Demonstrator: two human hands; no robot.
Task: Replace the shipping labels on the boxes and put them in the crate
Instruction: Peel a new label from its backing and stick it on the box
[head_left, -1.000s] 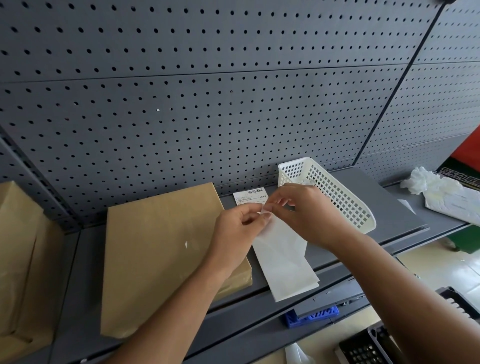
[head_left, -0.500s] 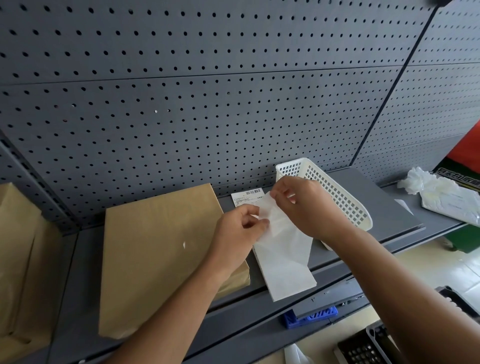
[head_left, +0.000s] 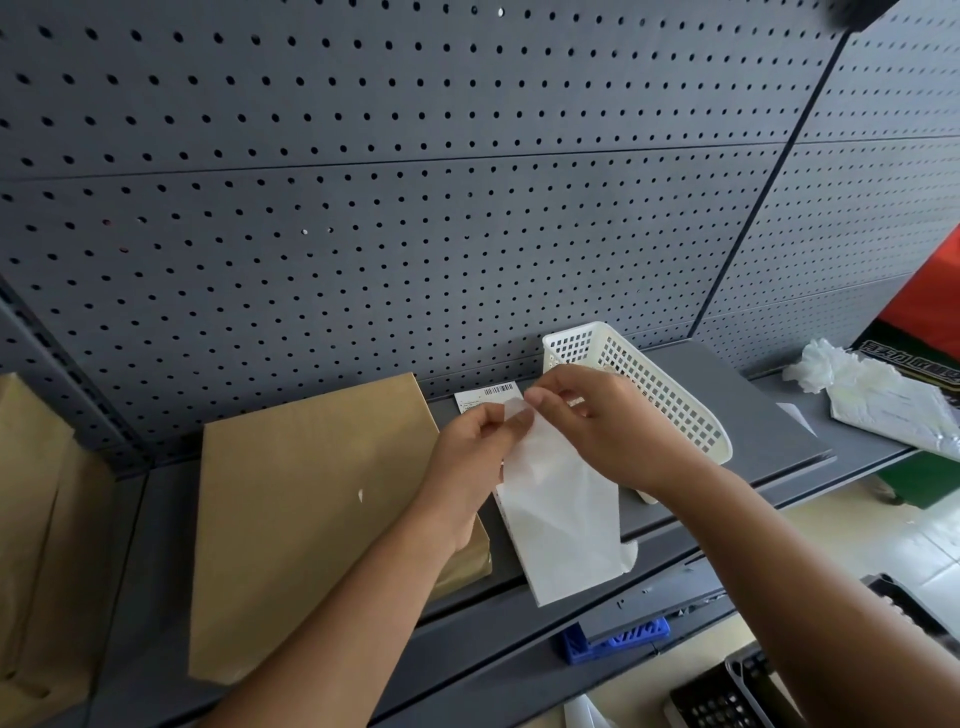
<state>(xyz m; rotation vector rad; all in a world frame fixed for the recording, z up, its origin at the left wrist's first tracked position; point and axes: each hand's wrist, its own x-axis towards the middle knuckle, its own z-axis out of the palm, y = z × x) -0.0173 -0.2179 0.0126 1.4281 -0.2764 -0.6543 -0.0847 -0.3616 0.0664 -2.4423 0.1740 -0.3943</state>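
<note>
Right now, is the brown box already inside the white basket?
No, the brown box lies flat on the grey shelf to the left of the white basket, apart from it.

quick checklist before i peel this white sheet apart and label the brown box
1. Grip on the white sheet: ok, the left hand and right hand both pinch its top corner.
2. Layers parted at that corner: cannot tell, the fingers cover it.
3. Brown box ready: ok, it lies flat on the shelf, its top face bare but for a small white scrap.
4. Barcode label behind the hands, old or new: cannot tell.
5. White basket placed: ok, on the shelf beside the right hand; contents cannot tell.
</note>
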